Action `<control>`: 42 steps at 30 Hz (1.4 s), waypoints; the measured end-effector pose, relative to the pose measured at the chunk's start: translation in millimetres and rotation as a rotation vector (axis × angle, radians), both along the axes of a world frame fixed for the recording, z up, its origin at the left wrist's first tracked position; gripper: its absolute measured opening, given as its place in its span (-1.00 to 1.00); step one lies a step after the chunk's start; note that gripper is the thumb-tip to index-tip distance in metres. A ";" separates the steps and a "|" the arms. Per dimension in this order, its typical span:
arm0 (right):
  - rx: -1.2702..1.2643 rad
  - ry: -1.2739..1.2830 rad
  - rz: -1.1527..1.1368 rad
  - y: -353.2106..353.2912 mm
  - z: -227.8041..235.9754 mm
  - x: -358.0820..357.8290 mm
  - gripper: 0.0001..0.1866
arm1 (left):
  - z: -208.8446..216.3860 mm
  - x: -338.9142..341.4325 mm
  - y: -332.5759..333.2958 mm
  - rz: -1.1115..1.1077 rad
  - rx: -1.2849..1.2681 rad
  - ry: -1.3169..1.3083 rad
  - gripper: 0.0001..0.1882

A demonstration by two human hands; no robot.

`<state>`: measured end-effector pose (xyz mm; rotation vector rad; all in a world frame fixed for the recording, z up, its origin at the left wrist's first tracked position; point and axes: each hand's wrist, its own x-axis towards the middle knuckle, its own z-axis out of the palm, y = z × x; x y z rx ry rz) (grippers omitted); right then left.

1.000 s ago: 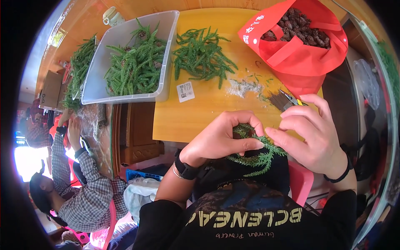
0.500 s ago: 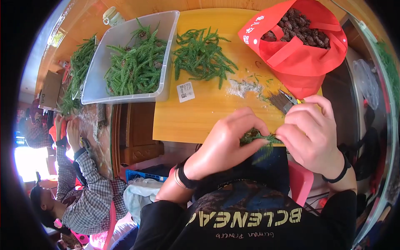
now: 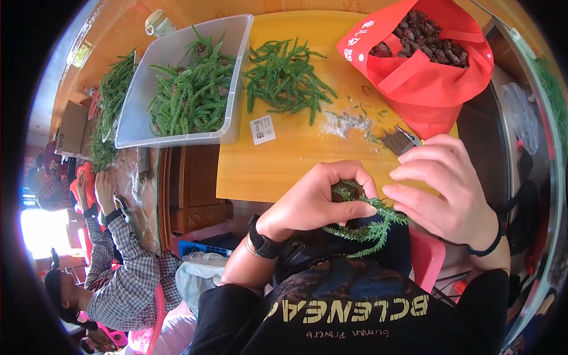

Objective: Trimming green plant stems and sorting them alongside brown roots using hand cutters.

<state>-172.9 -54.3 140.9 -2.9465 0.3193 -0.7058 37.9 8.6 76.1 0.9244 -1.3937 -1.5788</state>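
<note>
A looped green sprig (image 3: 386,228) is pinched in the left hand (image 3: 310,198), with the right hand (image 3: 452,192) curled just beside it.
Thumb and forefinger close on the sprig and cover part of its loop; the other left fingers are mostly hidden behind. The right wrist bends inward, back of the hand up; whether those fingers hold the tip cannot be told. Just beyond them, pliers (image 3: 409,136) on the bench (image 3: 278,171) are partly covered.
</note>
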 end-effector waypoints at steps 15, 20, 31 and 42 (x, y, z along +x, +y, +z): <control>-0.045 0.014 -0.030 -1.9 0.7 3.7 -0.86 | 1.4 -6.4 -0.7 0.046 -0.118 -0.051 -0.82; 0.082 0.075 -0.127 -4.2 -1.2 2.8 -0.80 | 13.8 -15.7 6.9 0.283 -0.465 -0.427 -0.80; -0.019 0.046 0.019 -3.5 4.2 0.9 -0.79 | 1.5 1.5 -1.9 -0.076 0.307 0.111 -0.83; 0.035 0.080 -0.040 -4.4 7.4 3.3 -0.83 | -1.8 -5.2 0.2 0.047 -0.092 -0.050 -0.84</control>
